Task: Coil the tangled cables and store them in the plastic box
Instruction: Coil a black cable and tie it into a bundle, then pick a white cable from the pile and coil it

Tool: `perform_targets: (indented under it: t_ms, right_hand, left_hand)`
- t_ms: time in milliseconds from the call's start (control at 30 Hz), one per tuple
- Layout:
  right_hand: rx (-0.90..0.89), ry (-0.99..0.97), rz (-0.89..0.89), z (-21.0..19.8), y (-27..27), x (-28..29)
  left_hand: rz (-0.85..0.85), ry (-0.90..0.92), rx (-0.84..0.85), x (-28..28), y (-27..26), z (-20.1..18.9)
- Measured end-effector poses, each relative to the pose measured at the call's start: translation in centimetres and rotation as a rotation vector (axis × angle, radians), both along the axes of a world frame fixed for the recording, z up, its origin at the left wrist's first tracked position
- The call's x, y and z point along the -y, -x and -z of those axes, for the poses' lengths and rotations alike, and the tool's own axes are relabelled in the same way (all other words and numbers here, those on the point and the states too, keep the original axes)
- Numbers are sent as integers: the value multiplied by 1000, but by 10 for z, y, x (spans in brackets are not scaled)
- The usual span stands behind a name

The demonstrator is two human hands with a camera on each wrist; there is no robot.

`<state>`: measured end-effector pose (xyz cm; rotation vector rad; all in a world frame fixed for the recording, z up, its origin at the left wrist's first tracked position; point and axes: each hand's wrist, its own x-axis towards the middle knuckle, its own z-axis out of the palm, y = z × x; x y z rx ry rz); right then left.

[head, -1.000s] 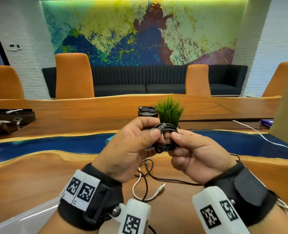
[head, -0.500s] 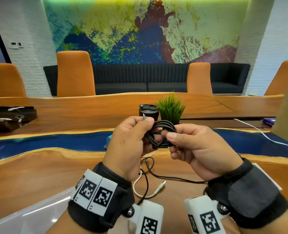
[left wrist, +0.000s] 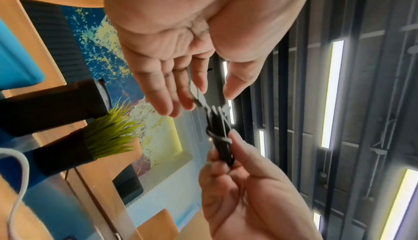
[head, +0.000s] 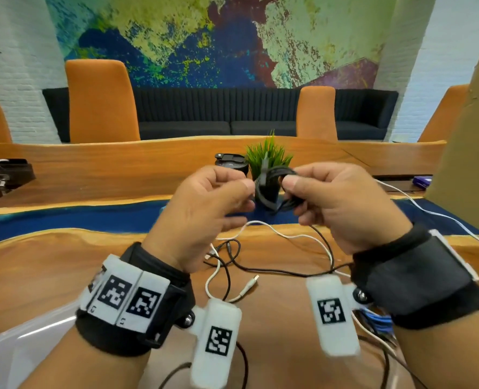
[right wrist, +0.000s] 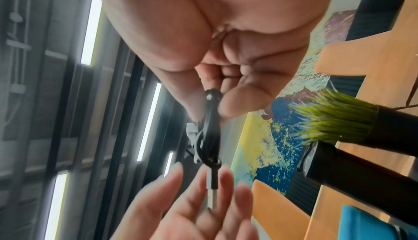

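My right hand (head: pixel 289 189) pinches a small coil of black cable (head: pixel 272 189) between thumb and fingers, held in the air above the wooden table (head: pixel 50 270). The cable's tail is wrapped round the coil (left wrist: pixel 220 136) and its plug (right wrist: pixel 212 181) sticks out toward my left hand (head: pixel 246 197). That hand (left wrist: pixel 194 91) is open with its fingers straight on either side of the plug. Loose white cable (head: pixel 274 233) and black cable (head: pixel 260 269) lie tangled on the table below. The clear plastic box (head: pixel 22 341) shows at the lower left.
A potted green plant (head: pixel 269 155) and a round black object (head: pixel 231 164) stand just beyond my hands. Cardboard (head: pixel 468 136) rises at the right, with another white cable (head: pixel 429 209) and a purple item (head: pixel 422 181) near it. Blue cable (head: pixel 378 321) lies under my right wrist.
My left hand has let go of the coil, opened and drawn slightly left. The right hand now holds the coil alone, a bit further right.
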<state>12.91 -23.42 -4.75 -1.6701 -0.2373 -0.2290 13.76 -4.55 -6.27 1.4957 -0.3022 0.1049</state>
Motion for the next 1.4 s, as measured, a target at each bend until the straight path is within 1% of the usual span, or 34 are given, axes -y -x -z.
perform_targets:
  t_ms: [100, 167, 267, 367, 433, 533, 600, 667, 733, 800, 867, 967, 1000, 1033, 1100, 1167, 1233, 1267, 1333, 1400]
  right_hand:
    - [-34, -134, 57, -14, 3, 23]
    - [-32, -162, 91, -29, 3, 39]
    - [-56, -68, 185, -44, 15, 75]
    - [-142, 119, 267, -43, 27, 120]
    - [-258, 253, 294, -32, 33, 147]
    - [-477, 440, 281, 1, 44, 176]
    - [-613, 503, 240, 28, 50, 187]
    - [-701, 531, 214, 52, 52, 192]
    - [-722, 615, 218, 67, 50, 191]
    - [-694, 755, 233, 69, 45, 187]
    - [-619, 921, 260, 61, 37, 182]
    - [-378, 1196, 332, 33, 22, 156]
    - [-277, 1229, 339, 22, 18, 140]
    - [-181, 1210, 325, 11, 15, 121]
    - [-37, 1203, 193, -5, 11, 74]
    - [26, 1316, -12, -6, 7, 28]
    - [83, 1484, -185, 10, -4, -11]
    - [104, 1575, -238, 23, -12, -27]
    - [128, 1756, -313, 51, -26, -50]
    - [135, 1851, -377, 73, -35, -65]
  left_hand:
    - [-27, -3, 32, -8, -2, -6]
    - [-44, 2, 83, -17, -3, -12]
    - [-12, -47, 107, -21, -9, -16]
    - [47, -128, 137, -19, -12, -14]
    - [91, -172, 208, -17, -9, -12]
    - [144, -225, 271, -13, -1, -13]
    - [160, -262, 274, -11, 4, -14]
    - [144, -294, 265, -12, 11, -17]
    - [95, -324, 261, -16, 18, -21]
    - [3, -324, 226, -24, 21, -28]
    - [-67, -276, 195, -35, 22, -34]
    - [-133, -219, 196, -48, 20, -40]
    - [-148, -216, 197, -51, 18, -40]
    - [-154, -221, 195, -53, 16, -40]
    - [-150, -251, 193, -51, 14, -38]
    - [-153, -310, 203, -47, 12, -35]
    - [-160, -372, 229, -44, 13, -33]
    - [-160, -392, 243, -44, 13, -34]
    - [-153, -407, 265, -45, 15, -35]
    - [-153, -414, 287, -48, 17, -38]
